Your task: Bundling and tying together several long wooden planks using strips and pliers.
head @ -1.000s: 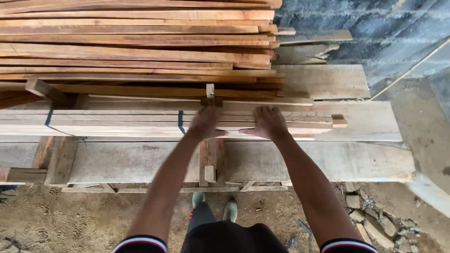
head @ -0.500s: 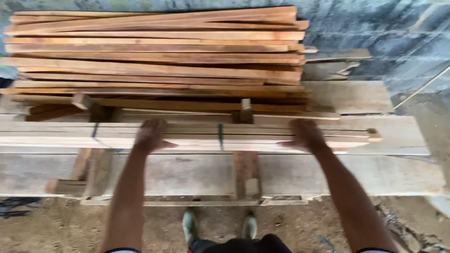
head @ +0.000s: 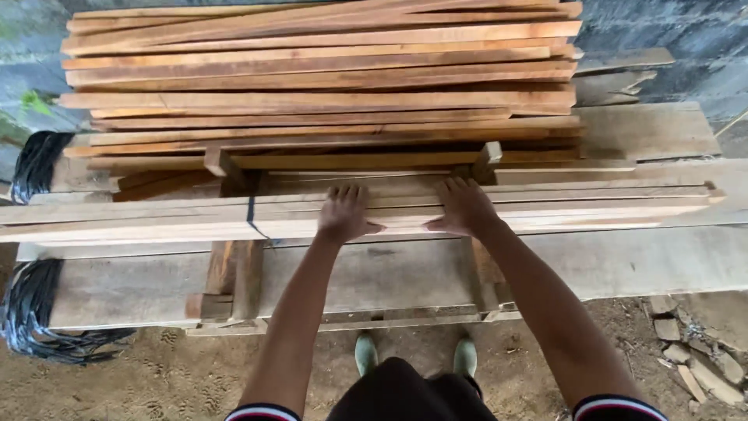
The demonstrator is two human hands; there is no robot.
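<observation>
Reddish-brown slats [head: 327,86], pale bundle [head: 195,214] with black strap [head: 253,214], grey planks [head: 639,261].

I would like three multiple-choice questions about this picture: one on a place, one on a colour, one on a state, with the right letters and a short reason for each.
1. Where do the hands rest?
A. on the pale slats at the front
B. on the ground
C. on the grey wall

2. What colour are the coils at the left edge?
A. white
B. black
C. red

3. How are the hands?
A. closed into fists
B. open and flat, palms down
C. holding a tool

Answers:
1 A: the left hand and right hand lie side by side on the pale slats, in front of the reddish stack.
2 B: the coils are black.
3 B: the fingers are spread on the wood, with no grip around anything.
</observation>
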